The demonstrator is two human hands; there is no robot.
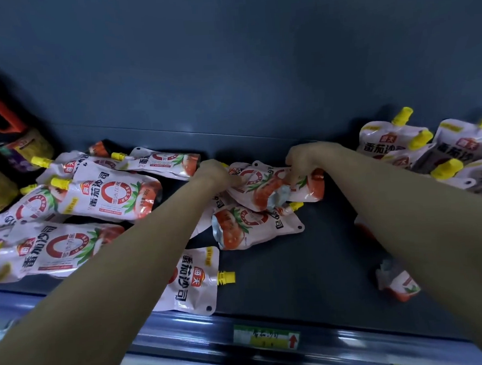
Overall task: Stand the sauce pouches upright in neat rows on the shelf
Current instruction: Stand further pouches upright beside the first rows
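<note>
Two arms [127, 274]: left hand [215, 172], right hand [303, 161] fingers pinch one sauce pouch [252, 178] of roughly fifteen

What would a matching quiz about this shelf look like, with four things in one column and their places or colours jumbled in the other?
Things:
1. pouch caps
2. price label
3. right hand
4. standing pouches

Places or colours:
A. right end of the shelf
B. gripping the middle pouch
C. yellow
D. on the front rail

Pairs: 1-C, 2-D, 3-B, 4-A.
</note>
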